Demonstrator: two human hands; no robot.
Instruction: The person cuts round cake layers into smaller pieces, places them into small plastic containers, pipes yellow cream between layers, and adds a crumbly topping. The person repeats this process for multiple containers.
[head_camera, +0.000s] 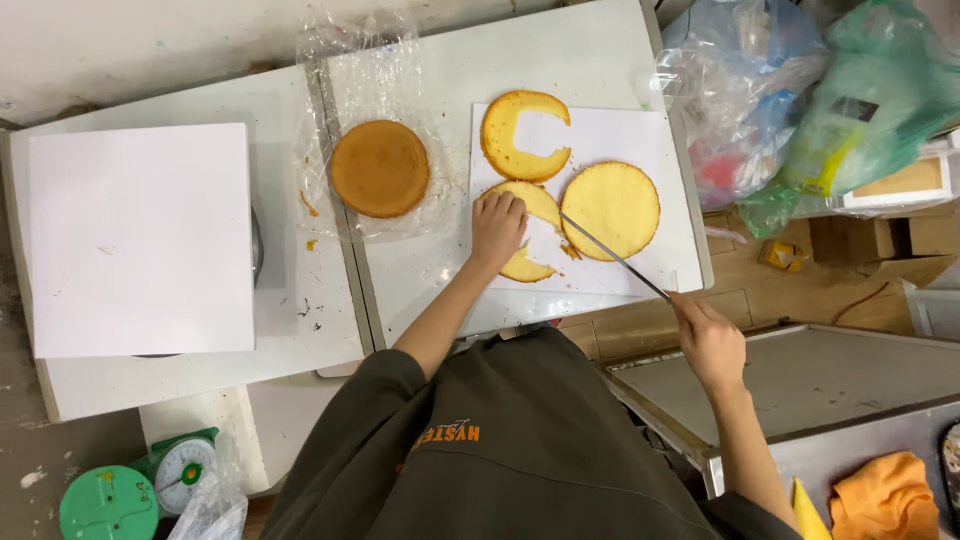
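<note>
Scale (185, 470), green w/ round dial, sits at lower left of frame beside a green round lid (108, 503). Above it, left-centre, a blank white board (140, 240) lies flat on the white surface (420, 290). Next to the right, upper centre, a brown round cake (380, 168) rests on clear plastic wrap (365, 60), apart from the rest.

Centre frame: white paper sheet (620, 130) on the surface carries three yellow sponge pieces. Top one is a C-shaped ring (505, 135) w/ its middle cut out. Below it, a partly cut sponge layer (535, 230) lies under the left hand (497, 225), fingers pressed together, palm flat on top, holding it down. Just right of that, a whole round sponge disc (610, 210), near the cut piece.

Long thin knife (612, 256) runs diagonally from the cut layer's edge down-right, past the disc, to the right hand (708, 338), which is closed round the handle at centre right, off the surface edge.

Upper right: heap of plastic bags (800, 90), clear & green. Lower right: orange cloth (885, 495) on a metal counter (800, 380).
</note>
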